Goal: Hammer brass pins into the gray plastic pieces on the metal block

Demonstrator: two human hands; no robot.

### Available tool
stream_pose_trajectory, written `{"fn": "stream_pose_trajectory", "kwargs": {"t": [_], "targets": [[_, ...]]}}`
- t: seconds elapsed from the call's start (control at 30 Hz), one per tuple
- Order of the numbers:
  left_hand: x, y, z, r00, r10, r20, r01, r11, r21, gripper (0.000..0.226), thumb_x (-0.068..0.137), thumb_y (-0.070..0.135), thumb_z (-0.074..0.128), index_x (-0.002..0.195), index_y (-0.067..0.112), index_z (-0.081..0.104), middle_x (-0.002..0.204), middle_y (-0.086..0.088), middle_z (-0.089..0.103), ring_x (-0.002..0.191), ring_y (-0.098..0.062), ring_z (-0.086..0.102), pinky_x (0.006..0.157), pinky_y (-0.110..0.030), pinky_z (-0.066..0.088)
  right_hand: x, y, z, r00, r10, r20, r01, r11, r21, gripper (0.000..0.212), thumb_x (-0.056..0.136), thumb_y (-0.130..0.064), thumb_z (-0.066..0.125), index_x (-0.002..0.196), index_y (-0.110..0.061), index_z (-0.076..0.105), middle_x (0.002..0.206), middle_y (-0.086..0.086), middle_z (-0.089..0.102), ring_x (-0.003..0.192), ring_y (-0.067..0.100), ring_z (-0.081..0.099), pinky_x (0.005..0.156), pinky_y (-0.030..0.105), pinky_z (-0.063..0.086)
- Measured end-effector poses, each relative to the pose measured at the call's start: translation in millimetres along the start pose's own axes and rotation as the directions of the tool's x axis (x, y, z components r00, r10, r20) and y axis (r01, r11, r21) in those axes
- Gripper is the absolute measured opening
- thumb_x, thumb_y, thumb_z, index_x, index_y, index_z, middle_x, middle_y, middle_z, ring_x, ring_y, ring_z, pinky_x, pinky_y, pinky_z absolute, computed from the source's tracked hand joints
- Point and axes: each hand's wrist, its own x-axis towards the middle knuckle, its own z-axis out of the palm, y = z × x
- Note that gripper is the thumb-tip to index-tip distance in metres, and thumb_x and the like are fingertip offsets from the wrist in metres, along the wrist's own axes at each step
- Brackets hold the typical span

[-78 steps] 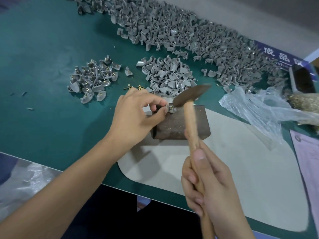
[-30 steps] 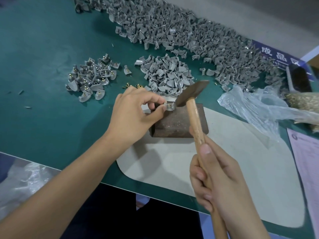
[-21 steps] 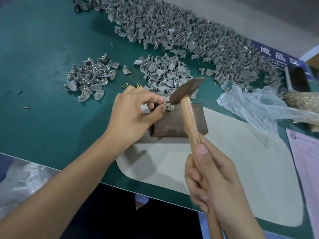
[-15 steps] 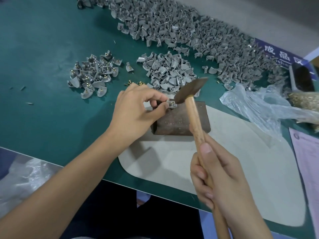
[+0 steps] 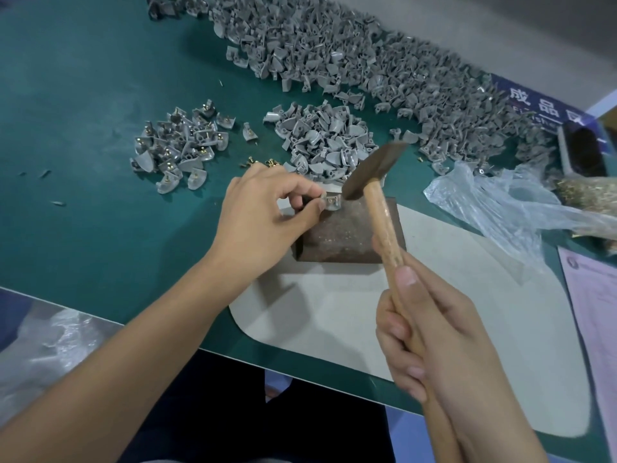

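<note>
A rusty brown metal block [image 5: 347,232] sits on a pale mat [image 5: 434,315]. My left hand [image 5: 263,215] pinches a small gray plastic piece [image 5: 330,202] with a brass pin against the block's far left corner. My right hand [image 5: 434,335] grips the wooden handle of a hammer [image 5: 374,172]; its dark head hovers just right of the piece, its lower end right beside the piece. A few loose brass pins [image 5: 258,163] lie just beyond my left hand.
A small heap of pinned gray pieces [image 5: 180,145] lies at the left, a heap of plain pieces [image 5: 320,138] behind the block, and a long bank of them [image 5: 384,61] along the back. A clear plastic bag [image 5: 507,208], a bag of brass pins [image 5: 591,195] and a paper sheet [image 5: 597,302] are at the right.
The hammer head has bobbed up and down over the piece in short strokes. My left hand has kept the piece pinched on the block's corner throughout.
</note>
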Motion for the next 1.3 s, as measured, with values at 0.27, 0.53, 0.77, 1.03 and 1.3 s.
{"fn": "stream_pose_trajectory", "kwargs": {"t": [0.27,0.53,0.77,1.03,1.3], "targets": [[0,-2,0,1.000,-0.014,0.014,0.014,1.000,-0.002,0.008,0.090,0.036,0.075,0.089,0.043,0.073,0.074,0.016,0.056,0.088,-0.013,0.053,0.090,-0.052,0.045,-2,2,-1,0.999,-0.050,0.021,0.052,0.996,-0.066,0.042,0.097,-0.051,0.052,0.138,-0.045,0.063,0.064,-0.001,0.038,0.040,0.014,0.026,0.042,0.017,0.034],[0,-2,1,1.000,-0.010,0.011,0.010,1.000,-0.004,0.007,0.090,0.035,0.076,0.089,0.042,0.073,0.074,0.014,0.057,0.087,-0.013,0.052,0.088,-0.052,0.046,-1,4,2,0.999,-0.031,0.034,0.031,0.999,-0.014,0.041,0.098,-0.049,0.052,0.137,-0.044,0.063,0.065,-0.002,0.039,0.040,0.011,0.027,0.042,0.017,0.035],[0,-2,0,1.000,-0.026,0.013,0.026,1.000,-0.014,0.008,0.090,0.034,0.076,0.088,0.042,0.074,0.075,0.015,0.057,0.089,-0.011,0.053,0.091,-0.052,0.045,-2,5,6,0.998,-0.057,0.025,0.058,0.998,-0.017,0.038,0.102,-0.051,0.053,0.137,-0.044,0.063,0.064,-0.002,0.039,0.039,0.012,0.026,0.042,0.018,0.035],[0,-2,0,0.999,-0.031,0.014,0.031,0.999,-0.022,0.008,0.090,0.034,0.076,0.088,0.041,0.075,0.075,0.014,0.058,0.089,-0.012,0.053,0.092,-0.053,0.044,1,2,7,0.997,-0.081,-0.002,0.081,0.996,-0.029,0.038,0.100,-0.052,0.054,0.137,-0.046,0.063,0.064,-0.003,0.039,0.039,0.012,0.027,0.043,0.018,0.035],[0,-2,0,1.000,-0.019,0.010,0.019,1.000,-0.010,0.009,0.090,0.034,0.076,0.090,0.043,0.074,0.074,0.016,0.058,0.088,-0.011,0.052,0.090,-0.052,0.045,0,10,1,0.996,-0.088,0.004,0.088,0.996,-0.004,0.040,0.099,-0.048,0.051,0.137,-0.043,0.064,0.064,-0.003,0.038,0.039,0.013,0.024,0.043,0.017,0.035]]}}
